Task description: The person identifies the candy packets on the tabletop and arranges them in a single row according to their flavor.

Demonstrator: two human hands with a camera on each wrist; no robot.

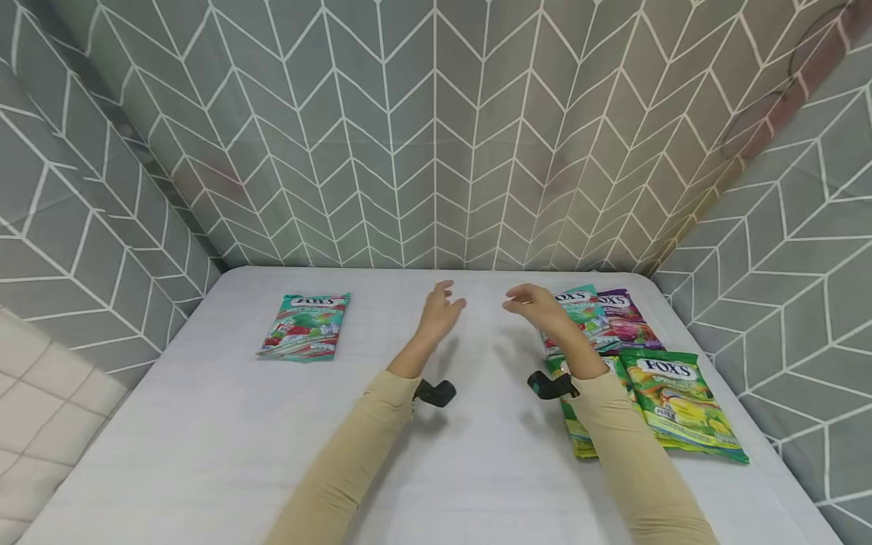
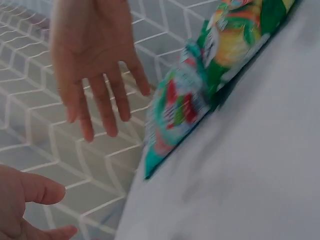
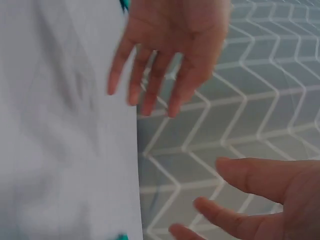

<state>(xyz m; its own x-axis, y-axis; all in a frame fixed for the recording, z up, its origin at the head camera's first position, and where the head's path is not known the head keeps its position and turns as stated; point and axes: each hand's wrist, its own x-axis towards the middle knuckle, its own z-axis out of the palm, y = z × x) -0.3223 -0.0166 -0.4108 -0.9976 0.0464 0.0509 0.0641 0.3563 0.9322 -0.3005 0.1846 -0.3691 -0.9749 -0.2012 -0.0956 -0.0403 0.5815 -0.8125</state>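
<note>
Above the middle of the white table, my left hand [image 1: 439, 314] and right hand [image 1: 540, 309] face each other, apart, with fingers relaxed and nothing in them. The left wrist view shows my left thumb [image 2: 45, 190] and, opposite, my right palm [image 2: 97, 55]. To the left lies a teal Fox's candy bag [image 1: 306, 327]. Nearest my right hand is another teal candy bag [image 1: 575, 301], beside a purple candy bag [image 1: 632, 322]. A green candy bag [image 1: 683, 405] lies in front of these, and a second green bag [image 1: 579, 428] is partly hidden under my right forearm.
The white-covered table [image 1: 204, 424] ends at a grey curtain [image 1: 436, 151] with white zigzag lines, which also rises on both sides. Pale tiles [image 1: 48, 401] show at the far left. A black strap mount [image 1: 436, 393] sits on each wrist.
</note>
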